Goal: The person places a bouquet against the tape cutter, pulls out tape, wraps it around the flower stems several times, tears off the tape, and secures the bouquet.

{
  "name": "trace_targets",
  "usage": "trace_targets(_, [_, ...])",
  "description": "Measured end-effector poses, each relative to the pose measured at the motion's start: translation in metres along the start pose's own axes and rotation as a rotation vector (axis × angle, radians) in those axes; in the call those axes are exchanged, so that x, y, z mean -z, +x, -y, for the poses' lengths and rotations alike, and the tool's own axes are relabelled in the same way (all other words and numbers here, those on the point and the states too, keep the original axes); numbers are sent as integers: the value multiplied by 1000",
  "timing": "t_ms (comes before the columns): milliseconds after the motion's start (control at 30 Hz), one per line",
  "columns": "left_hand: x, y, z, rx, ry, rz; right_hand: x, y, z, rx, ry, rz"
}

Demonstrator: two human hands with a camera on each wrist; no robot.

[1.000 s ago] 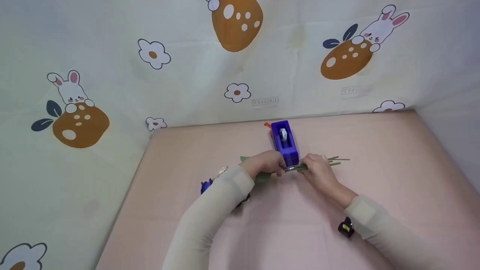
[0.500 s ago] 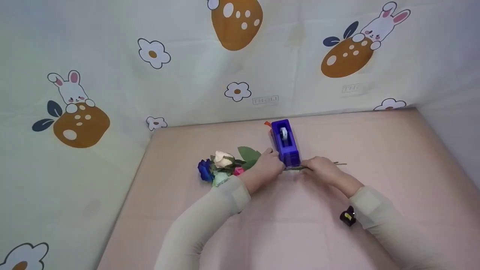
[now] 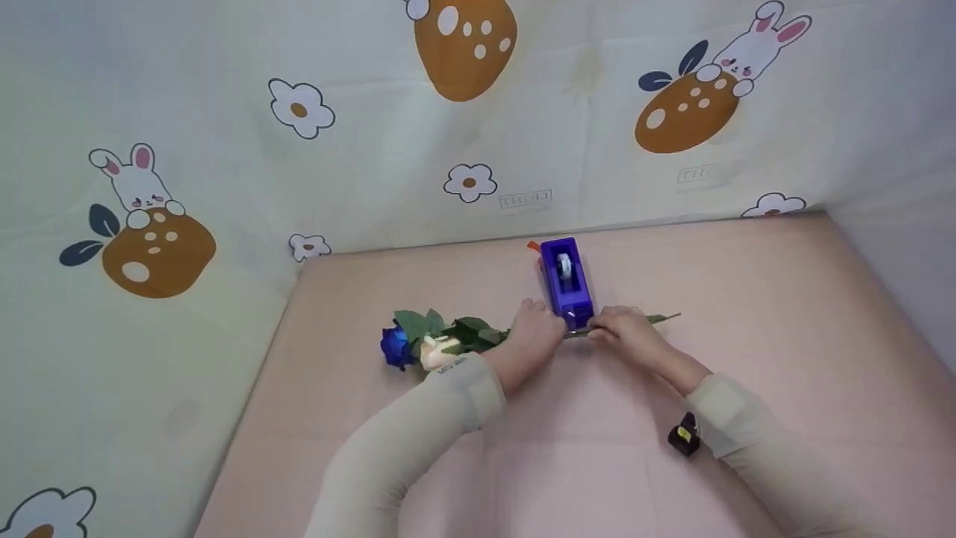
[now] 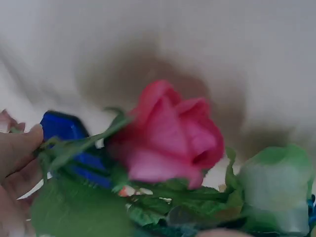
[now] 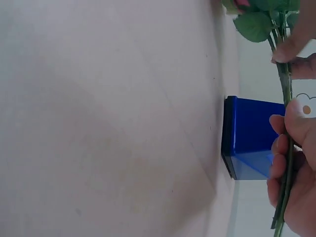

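Observation:
A bunch of roses lies crosswise between my hands, with a blue rose [image 3: 396, 347] and a cream rose [image 3: 435, 351] on the left. The left wrist view shows a pink rose [image 4: 170, 138] and a blurred pale green one [image 4: 276, 187] in the bunch. My left hand [image 3: 532, 336] pinches the green stems [image 5: 285, 86] below the leaves. Farther down, the fingers of my right hand [image 3: 631, 336] curl round the same stems, whose ends stick out past it. A blue tape dispenser [image 3: 569, 280] stands just beyond, its front end at the stems between the hands.
A small black object with a yellow mark [image 3: 683, 436] lies beside my right sleeve. Something orange [image 3: 533, 246] shows at the dispenser's far left corner. The pink-covered table [image 3: 567, 463] meets a printed cloth wall [image 3: 373, 172] behind.
The bunch has turned about its length, so different roses and leaves face up. Both hands stay on the stems near the dispenser, shifting only slightly.

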State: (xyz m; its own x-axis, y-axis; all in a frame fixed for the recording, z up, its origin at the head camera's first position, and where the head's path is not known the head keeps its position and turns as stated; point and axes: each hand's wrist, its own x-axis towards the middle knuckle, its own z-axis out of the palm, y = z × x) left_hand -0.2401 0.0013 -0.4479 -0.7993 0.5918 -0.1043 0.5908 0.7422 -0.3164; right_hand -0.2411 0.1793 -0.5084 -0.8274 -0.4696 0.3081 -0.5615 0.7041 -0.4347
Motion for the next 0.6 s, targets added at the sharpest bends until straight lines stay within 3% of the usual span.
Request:
trace_targets(133, [8, 8, 10, 101, -295, 148, 0, 2, 1, -6, -5, -71])
trace_targets(233, [7, 12, 17, 94, -468, 257, 0, 3, 4, -22, -2, -99])
trace_targets(300, [5, 14, 20, 75, -550, 295, 0, 4, 6, -44, -13, -108])
trace_targets(400, [2, 15, 22, 62, -570, 283, 1, 5, 10, -74, -23, -108])
trace_targets(600, [2, 18, 20, 113, -483, 216, 5, 9, 12, -119, -20, -48])
